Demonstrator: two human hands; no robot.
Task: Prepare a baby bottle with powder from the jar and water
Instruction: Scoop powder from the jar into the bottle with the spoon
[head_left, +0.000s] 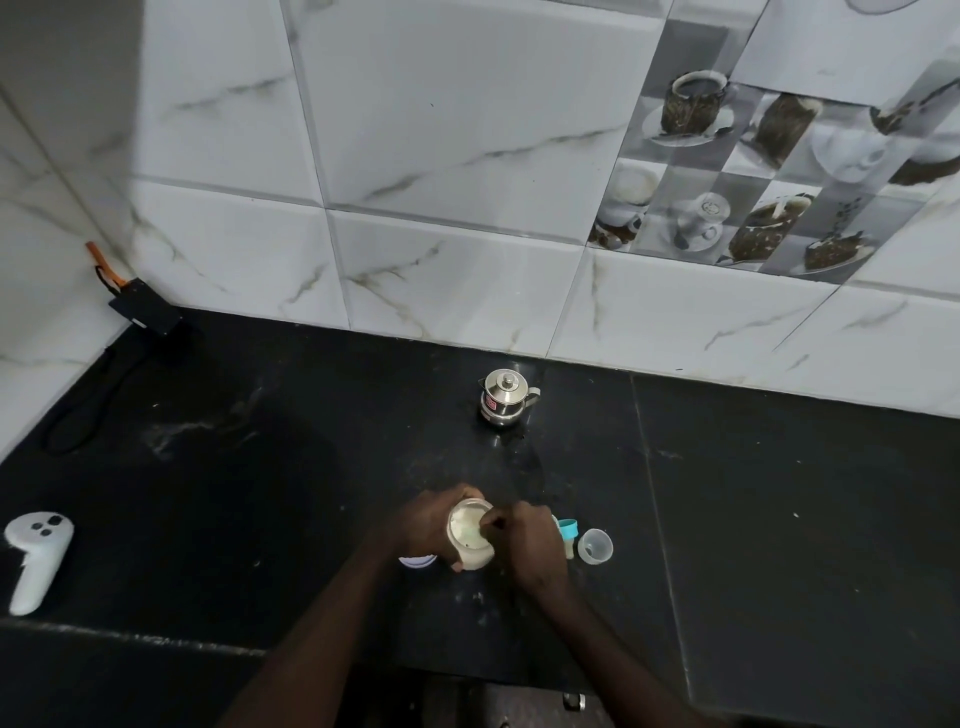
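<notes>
Black polished stone tabletop (779, 519); pale streaks and light specks on the surface.
Rear centre: small lidded stainless-steel pot (506, 397), upright.
Left edge: white plastic handheld controller (36, 556), lying flat.
Left rear corner: black box (145, 312), with looped black cable (88, 410).
Front centre: clear plastic cap (596, 545), open side up, just beside teal bottle ring (567, 531).
Also front centre: white round lid (417, 561), mostly hidden.
</notes>
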